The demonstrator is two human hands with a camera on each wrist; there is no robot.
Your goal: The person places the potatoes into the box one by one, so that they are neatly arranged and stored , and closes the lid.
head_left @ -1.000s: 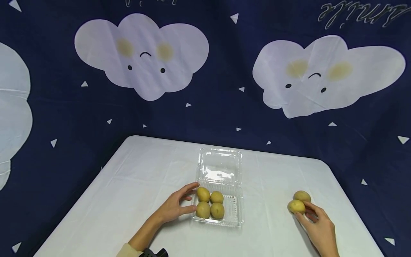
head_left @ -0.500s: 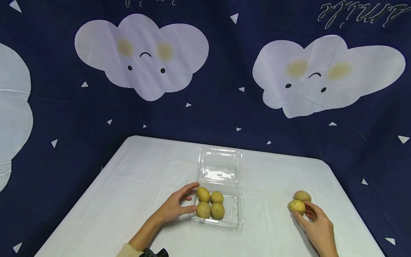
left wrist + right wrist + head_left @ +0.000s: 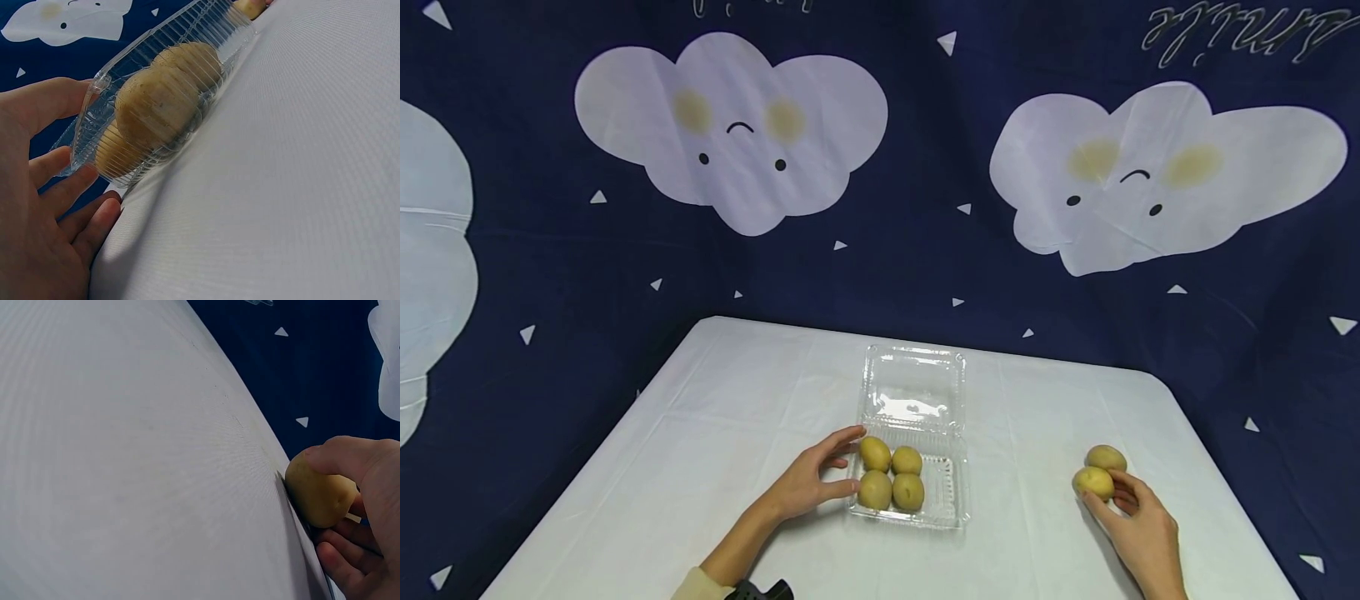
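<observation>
A clear plastic clamshell box point(image 3: 945, 492) stands on the table with its lid folded back. Several round yellow-brown potatoes fill its left part, one potato point(image 3: 908, 492) at the front. My left hand point(image 3: 808, 479) touches the box's left side, thumb and fingers spread apart; in the left wrist view its fingertips reach the ribbed wall. Far to the right, my right hand point(image 3: 1142, 529) pinches a potato point(image 3: 1093, 482) between thumb and fingers, at or just above the cloth. Another potato point(image 3: 1107, 457) lies right behind it, partly hidden.
A white cloth covers the table point(image 3: 760, 375). The raised clear lid point(image 3: 913, 387) leans toward the back edge. Behind hangs a dark blue curtain point(image 3: 917, 275) with printed clouds. Bare cloth lies between the box and the right hand.
My right hand has shifted very slightly left, its thumb now against the front potato. The left hand, the box and the potatoes inside stay put.
</observation>
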